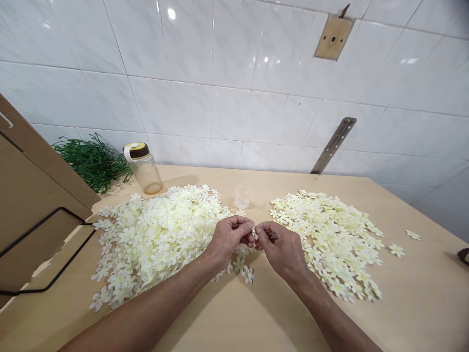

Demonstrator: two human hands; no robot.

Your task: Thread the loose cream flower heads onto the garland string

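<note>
My left hand [229,239] and my right hand [280,249] meet above the wooden table [234,318], between two heaps of white cloth flowers. Both hands pinch a small white flower [254,231] between their fingertips; most of it is hidden by the fingers. The big puffy heap [157,234] lies to the left of my left hand. A flatter heap [330,234] spreads out to the right of my right hand. A few loose flowers [245,269] lie under my left wrist.
A plastic bottle [144,168] with a brown lid stands at the back left beside green plastic stems [91,161]. A small clear cup [242,196] sits behind the hands. A cardboard box [32,205] fills the left edge. A tiled wall rises behind the table.
</note>
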